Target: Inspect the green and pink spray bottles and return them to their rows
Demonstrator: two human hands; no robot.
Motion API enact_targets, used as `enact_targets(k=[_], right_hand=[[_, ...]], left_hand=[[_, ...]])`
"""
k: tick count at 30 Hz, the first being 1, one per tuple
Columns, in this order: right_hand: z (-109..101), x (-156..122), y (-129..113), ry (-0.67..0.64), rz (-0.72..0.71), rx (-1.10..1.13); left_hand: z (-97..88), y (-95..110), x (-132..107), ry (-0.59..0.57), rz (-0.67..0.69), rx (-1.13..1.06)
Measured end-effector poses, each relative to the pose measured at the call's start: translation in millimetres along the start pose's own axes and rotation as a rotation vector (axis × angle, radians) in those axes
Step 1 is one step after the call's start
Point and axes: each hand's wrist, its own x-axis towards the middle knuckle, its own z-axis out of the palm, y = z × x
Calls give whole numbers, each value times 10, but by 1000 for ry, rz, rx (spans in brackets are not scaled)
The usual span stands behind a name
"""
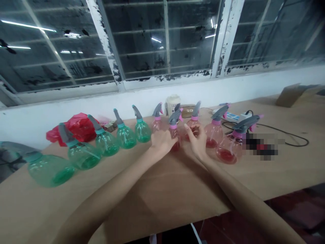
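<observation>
My left hand (164, 140) is closed at the side of a pink spray bottle (175, 146), its thumb against the clear body and its other fingers mostly hidden. This bottle stands upright, with a grey head and pink trigger. Just right of it, my right hand (199, 140) has thumb and fingers apart, slightly curled, with nothing visibly held. It partly covers another pink spray bottle (195, 120) behind. One more pink bottle (156, 122) stands behind my left hand. To the right are two others, a middle one (212, 132) and a nearer one (230, 149).
Several green spray bottles (105, 142) form a slanting row on the left of the table (162, 189). Behind them lies a red plastic bag (80, 128). A paper cup (172, 101), a power strip (235, 117), a black cable (286, 130) and a cardboard box (291, 95) are farther back.
</observation>
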Motion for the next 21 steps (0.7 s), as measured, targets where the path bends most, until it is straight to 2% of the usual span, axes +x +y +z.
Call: enact_targets(k=[4, 6, 7, 10, 12, 14, 16, 18, 21], right_hand=[[34, -61, 36, -39, 19, 21], [56, -104, 62, -73, 2, 17], [67, -125, 75, -90, -4, 12], [89, -171, 104, -134, 3, -2], [93, -186, 119, -151, 12, -10], [92, -191, 133, -166, 20, -21], [94, -193, 147, -181, 28, -32], [100, -198, 158, -198, 30, -39], [114, -206, 171, -230, 25, -53]], left_hand=[[-248, -140, -446, 78, -51, 259], [-396, -199, -668, 64, -59, 572], [-469, -226, -768, 52, -51, 648], [-656, -303, -966, 43, -88, 686], [-744, -366, -981, 101, -85, 617], [-793, -440, -900, 132, -15, 461], [-797, -516, -756, 72, 105, 201], [-757, -577, -598, -48, 186, -97], [-631, -620, -417, -160, 155, -390]])
